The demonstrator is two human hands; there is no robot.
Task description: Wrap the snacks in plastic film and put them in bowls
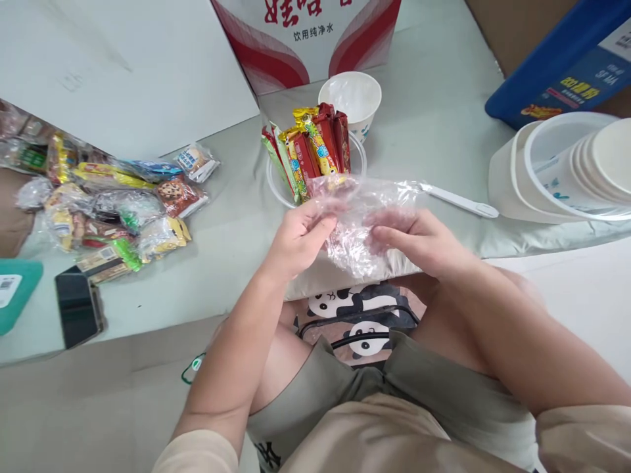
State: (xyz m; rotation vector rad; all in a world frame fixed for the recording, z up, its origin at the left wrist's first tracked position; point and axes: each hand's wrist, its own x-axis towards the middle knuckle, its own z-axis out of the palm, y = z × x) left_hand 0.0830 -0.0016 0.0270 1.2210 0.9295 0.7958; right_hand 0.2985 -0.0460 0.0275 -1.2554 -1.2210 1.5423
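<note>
A crumpled clear plastic bag (362,240) is stretched between my two hands, above the front edge of the covered table. My left hand (303,236) pinches its left side between thumb and fingers. On the other side my right hand (421,240) grips the bag, its fingers partly behind or inside the film. Just beyond the bag stands a clear round tub (273,177) holding several upright wrapped snack sticks (320,144) in red, yellow and green. The bag covers the tub's near side. Behind the tub is a white paper cup (351,98).
Wrapped snacks (118,203) lie in a pile at left, near a phone (76,307) and a green object (17,292). A white-handled utensil (463,200) lies right, beside stacked tubs (510,174) and paper cups (611,157). A red-white carton (315,46) and blue container (557,72) stand behind.
</note>
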